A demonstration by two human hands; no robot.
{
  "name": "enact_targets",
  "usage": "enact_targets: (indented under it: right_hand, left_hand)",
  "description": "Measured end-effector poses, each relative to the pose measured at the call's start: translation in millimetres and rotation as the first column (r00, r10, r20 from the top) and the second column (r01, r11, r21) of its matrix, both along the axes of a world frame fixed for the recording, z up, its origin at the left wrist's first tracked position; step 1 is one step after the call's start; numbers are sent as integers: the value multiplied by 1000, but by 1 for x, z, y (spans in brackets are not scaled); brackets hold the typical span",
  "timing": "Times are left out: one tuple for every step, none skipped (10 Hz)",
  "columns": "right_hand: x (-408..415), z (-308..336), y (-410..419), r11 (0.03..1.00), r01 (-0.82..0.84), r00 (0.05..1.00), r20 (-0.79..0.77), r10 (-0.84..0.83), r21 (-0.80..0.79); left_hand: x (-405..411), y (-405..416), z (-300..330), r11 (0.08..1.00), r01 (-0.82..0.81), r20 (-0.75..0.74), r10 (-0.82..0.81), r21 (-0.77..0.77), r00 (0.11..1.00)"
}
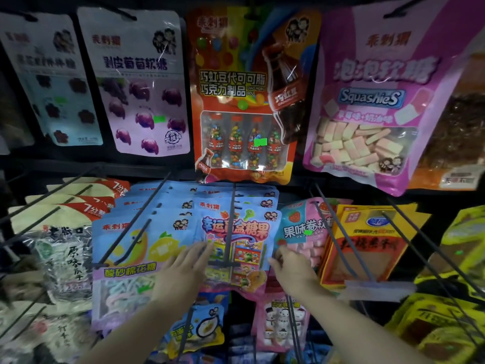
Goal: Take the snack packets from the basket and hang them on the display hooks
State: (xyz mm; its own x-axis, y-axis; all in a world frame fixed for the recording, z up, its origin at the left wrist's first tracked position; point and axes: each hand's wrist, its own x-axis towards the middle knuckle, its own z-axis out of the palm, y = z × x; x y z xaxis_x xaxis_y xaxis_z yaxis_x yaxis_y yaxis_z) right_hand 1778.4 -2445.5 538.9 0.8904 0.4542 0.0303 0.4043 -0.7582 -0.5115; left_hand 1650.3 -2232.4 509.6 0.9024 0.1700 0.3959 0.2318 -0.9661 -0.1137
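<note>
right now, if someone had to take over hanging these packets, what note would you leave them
Left hand: open, fingers flat against the front blue-and-pink candy packet on the middle hook.
Right hand: fingers at that packet's right edge, next to the pink strawberry roll packet; whether it pinches the edge cannot be told.
Done: the front packet already hangs on the hook, and the neighbouring rows carry packets.
Left: the basket is out of view, so the remaining count is unknown. Probably straighten this packet, then fetch the next.
</note>
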Motion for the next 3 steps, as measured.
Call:
enact_targets:
  right_hand:
    - [-5,0,-9,998,14,1000,16,-13,-59]
    - [-11,8,-17,989,17,996,88,-5,-146]
    - [-20,11,-32,968,-7,982,180,54,-250]
  left_hand:
    - [-1,-4,-2,1000,27,43,-27,10,999]
    - [-4,-10,-2,997,76,41,-76,24,996]
    - [-15,-18,7,990,140,-12,-139,20,990]
